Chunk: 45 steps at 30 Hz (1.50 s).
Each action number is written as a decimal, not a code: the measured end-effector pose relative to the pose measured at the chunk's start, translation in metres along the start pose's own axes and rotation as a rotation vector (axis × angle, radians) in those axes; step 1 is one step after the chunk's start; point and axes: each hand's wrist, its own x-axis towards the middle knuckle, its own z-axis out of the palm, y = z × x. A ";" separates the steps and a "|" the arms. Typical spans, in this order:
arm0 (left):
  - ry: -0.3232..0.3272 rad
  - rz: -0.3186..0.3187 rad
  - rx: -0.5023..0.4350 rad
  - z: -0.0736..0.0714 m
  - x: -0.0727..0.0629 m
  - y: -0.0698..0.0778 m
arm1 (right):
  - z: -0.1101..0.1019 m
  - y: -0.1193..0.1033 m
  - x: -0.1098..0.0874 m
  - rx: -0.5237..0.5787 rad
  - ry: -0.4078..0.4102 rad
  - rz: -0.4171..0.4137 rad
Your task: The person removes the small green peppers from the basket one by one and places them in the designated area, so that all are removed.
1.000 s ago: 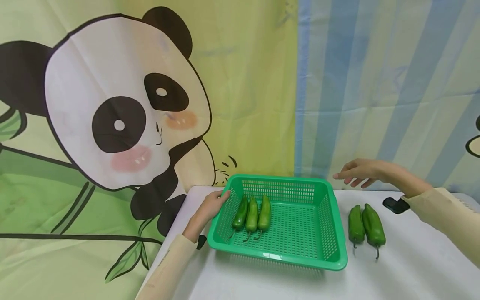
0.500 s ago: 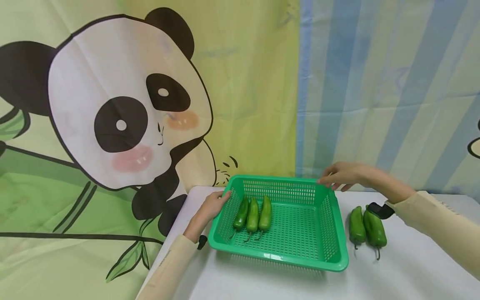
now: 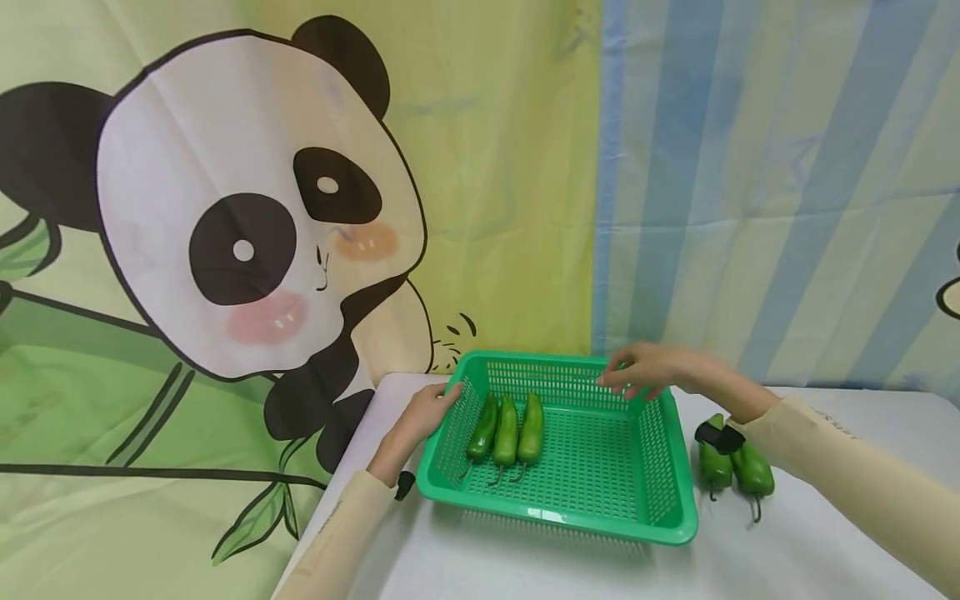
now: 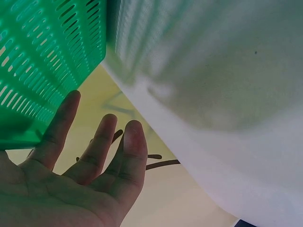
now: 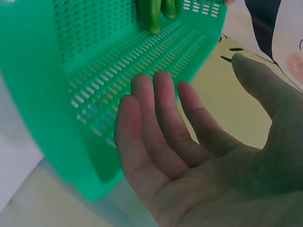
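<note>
On white table (image 3: 525, 567), green basket (image 3: 600, 518) with three peppers (image 3: 506, 429) inside at left, long way pointing front to back. Left hand (image 3: 423, 414) flat against basket's left wall, fingers (image 4: 97, 146) straight, holding nothing. Right hand (image 3: 648, 371) over back right corner, fingers (image 5: 161, 118) spread wide, empty. Two more peppers (image 3: 731, 471) just right of basket, nearest right hand, lying front to back too.

From my head view, my right wrist's black strap (image 3: 717, 437) covers the tops of the two peppers (image 3: 731, 471) near the table's right edge. My left wrist view cuts off the palm (image 4: 61, 198) and shows only a corner of the basket (image 4: 42, 66).
</note>
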 end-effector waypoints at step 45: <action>0.004 -0.004 0.009 0.000 0.002 0.000 | 0.087 -0.027 0.095 -0.111 0.059 0.175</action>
